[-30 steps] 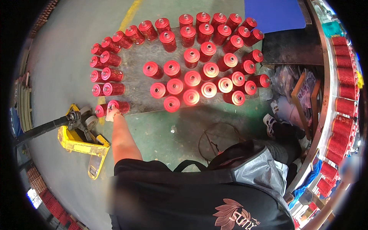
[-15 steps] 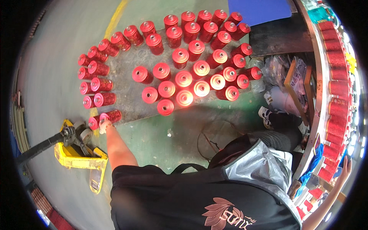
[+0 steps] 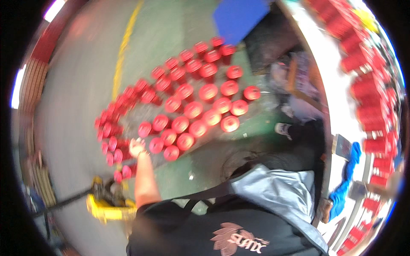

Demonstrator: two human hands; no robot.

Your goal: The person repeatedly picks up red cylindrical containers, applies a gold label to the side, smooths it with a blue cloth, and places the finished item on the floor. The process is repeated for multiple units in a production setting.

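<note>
Person is wearing a black short-sleeved T-shirt (image 3: pixel 179 234); its chest is showing a pinkish petal-shaped flower print (image 3: pixel 226 240) with pale lettering (image 3: pixel 247 244). Silvery-grey apron-like cloth (image 3: pixel 277 187) is bunching at the waist, dark strap (image 3: pixel 191 205) looping beside it. Thin bracelet (image 3: pixel 145 152) is circling left wrist (image 3: pixel 143 156), colour blurring. Black trouser leg (image 3: pixel 304 141) is ending in a white-and-dark sneaker (image 3: pixel 282 129).

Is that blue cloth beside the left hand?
No, the blue cloth lies far right at the bench; the left hand is beside red canisters.
</note>
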